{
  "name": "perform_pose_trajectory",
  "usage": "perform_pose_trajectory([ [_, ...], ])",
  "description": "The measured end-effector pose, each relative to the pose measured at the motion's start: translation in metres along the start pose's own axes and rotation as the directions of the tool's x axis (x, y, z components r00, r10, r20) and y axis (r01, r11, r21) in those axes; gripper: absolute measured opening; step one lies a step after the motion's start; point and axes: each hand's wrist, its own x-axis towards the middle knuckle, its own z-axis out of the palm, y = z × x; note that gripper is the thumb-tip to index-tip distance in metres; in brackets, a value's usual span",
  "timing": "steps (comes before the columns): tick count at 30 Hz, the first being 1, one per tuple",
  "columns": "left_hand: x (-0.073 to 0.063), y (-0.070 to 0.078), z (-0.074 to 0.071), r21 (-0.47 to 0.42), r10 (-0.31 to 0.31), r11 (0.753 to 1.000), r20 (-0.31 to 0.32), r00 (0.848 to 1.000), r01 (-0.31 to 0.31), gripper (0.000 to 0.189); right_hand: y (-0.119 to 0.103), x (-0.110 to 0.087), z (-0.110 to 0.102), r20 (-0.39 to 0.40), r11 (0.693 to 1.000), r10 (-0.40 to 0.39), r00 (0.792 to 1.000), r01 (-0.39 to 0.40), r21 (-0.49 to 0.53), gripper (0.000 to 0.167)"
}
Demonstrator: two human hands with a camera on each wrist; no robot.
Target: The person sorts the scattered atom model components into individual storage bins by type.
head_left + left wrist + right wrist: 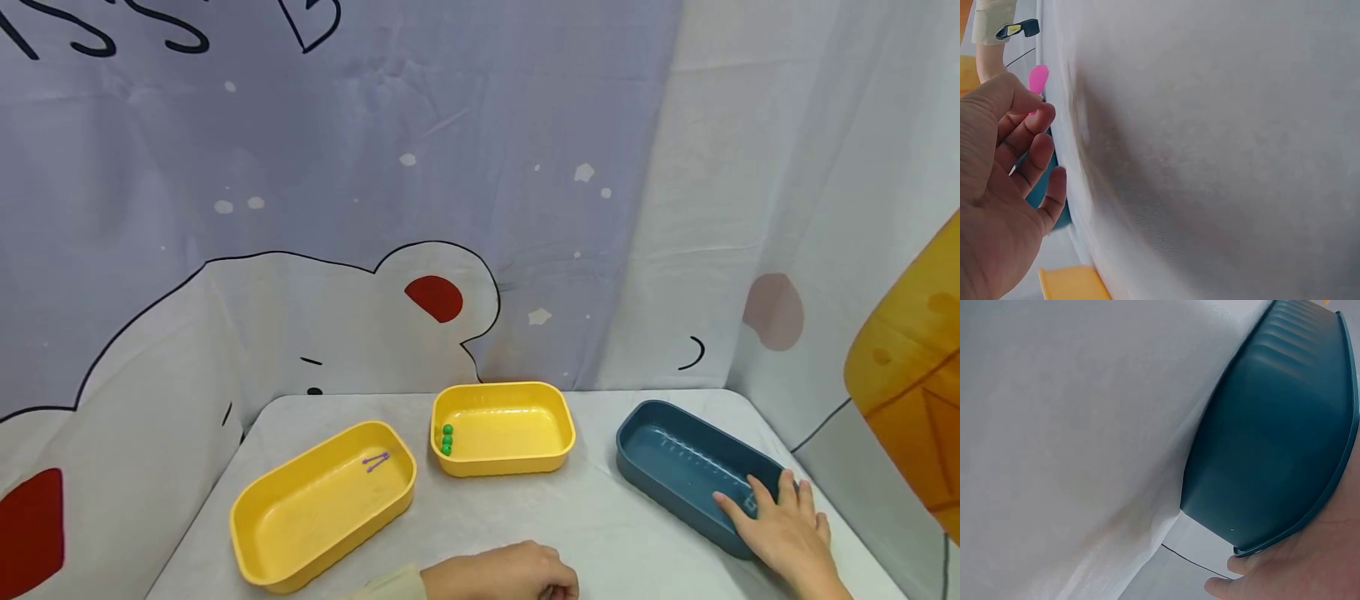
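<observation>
My left hand (517,571) is above the near middle of the table, fingers curled. In the left wrist view, its thumb and forefinger pinch a small bright pink piece with a rounded end (1038,78); the rest is hidden by the fingers, and the head view does not show it. My right hand (795,533) lies over the near right end of the dark teal tray (675,492), fingers spread across its rim. A faint light mark (750,502) shows inside that tray by the fingertips. In the right wrist view the palm is against the tray's rim (1335,487).
A yellow tray (255,508) at left holds small purple sticks (377,460). The smaller yellow tray (517,467) at back centre has several green beads (447,440) at its left end. White cloth covers the table (600,533); printed curtains (337,167) stand behind and at both sides.
</observation>
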Motion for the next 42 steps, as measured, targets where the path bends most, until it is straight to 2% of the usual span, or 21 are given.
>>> perform_pose_trajectory([
  [4,0.004,-0.001,-0.001,0.014,0.011,1.000,-0.030,0.999,-0.011,0.007,0.000,0.000,0.001,0.000,1.000,-0.005,1.000,0.005,0.004,0.107],
  [11,0.011,0.002,-0.008,0.090,0.010,0.996,-0.082,0.997,-0.002,0.004,0.002,0.000,0.001,0.003,1.000,0.000,1.000,0.000,0.007,0.108],
  [17,0.022,0.002,-0.016,0.177,0.048,0.984,-0.152,0.987,-0.021,0.009,0.000,-0.001,0.000,-0.014,1.000,-0.006,1.000,0.006,0.001,0.108],
  [21,0.030,0.002,-0.020,0.204,0.070,0.978,-0.182,0.981,-0.032,0.011,-0.002,-0.002,0.000,-0.014,1.000,-0.002,1.000,0.002,-0.003,0.109],
  [25,0.038,0.001,-0.025,0.198,0.071,0.980,-0.203,0.977,-0.030,0.010,-0.004,-0.004,0.000,-0.004,1.000,0.005,1.000,-0.005,-0.008,0.109],
  [31,0.049,0.000,-0.031,0.145,0.026,0.989,-0.212,0.977,0.006,0.010,-0.005,-0.004,0.000,0.004,1.000,0.010,1.000,-0.010,-0.005,0.109],
  [42,0.072,-0.007,-0.040,0.099,-0.025,0.994,-0.274,0.961,0.054,0.007,-0.004,-0.004,-0.001,-0.001,1.000,0.008,1.000,-0.008,-0.002,0.109],
])
